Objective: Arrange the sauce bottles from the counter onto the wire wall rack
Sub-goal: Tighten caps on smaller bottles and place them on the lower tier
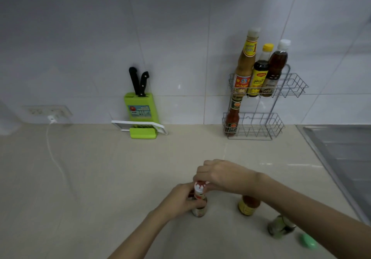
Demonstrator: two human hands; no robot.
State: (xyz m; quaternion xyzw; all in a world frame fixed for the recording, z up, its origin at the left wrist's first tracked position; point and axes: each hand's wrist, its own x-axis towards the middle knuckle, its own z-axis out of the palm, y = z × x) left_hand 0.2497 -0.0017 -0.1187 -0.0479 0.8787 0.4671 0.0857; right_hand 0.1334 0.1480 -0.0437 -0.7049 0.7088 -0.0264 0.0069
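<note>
A small sauce bottle (pixel 199 202) with a red-and-white cap stands on the counter near the front. My left hand (pixel 180 200) grips its body and my right hand (pixel 218 175) is closed over its cap. Under my right forearm stands an orange sauce bottle (pixel 248 205) with a yellow label. A greenish bottle (pixel 280 227) sits further right. The wire wall rack (pixel 289 87) holds three bottles on its upper shelf: a tall tan one (pixel 246 64), a yellow-capped dark one (pixel 260 72), a white-capped brown one (pixel 276 66). A red sauce bottle (pixel 232 116) stands on the lower shelf.
A green knife block (pixel 140 106) with two black-handled knives stands against the tiled wall, a white-and-green slicer (pixel 142 131) in front of it. A white cable (pixel 54 154) runs from a wall socket. A steel sink (pixel 341 150) lies at right. A green object (pixel 308 240) lies bottom right.
</note>
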